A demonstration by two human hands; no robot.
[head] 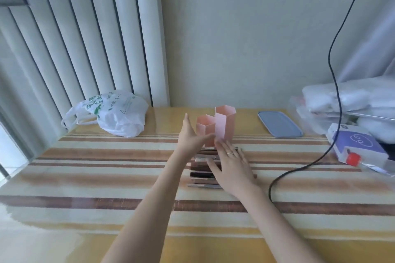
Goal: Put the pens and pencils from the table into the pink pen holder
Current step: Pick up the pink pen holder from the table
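Here the pink pen holder [215,128] is standing upright toward the back of the striped tabletop [106,177], with the row of pens and pencils [203,168] lying just in front of it. The left hand [190,136] is reaching open toward the holder's side, perhaps touching it; the right hand [230,166] is lying spread over the pens, gripping nothing. Being light, the holder is probably liable to tip if nudged.

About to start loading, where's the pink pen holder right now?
In the head view the pink pen holder stands mid-table toward the wall, behind the row of pens, the left hand beside it.
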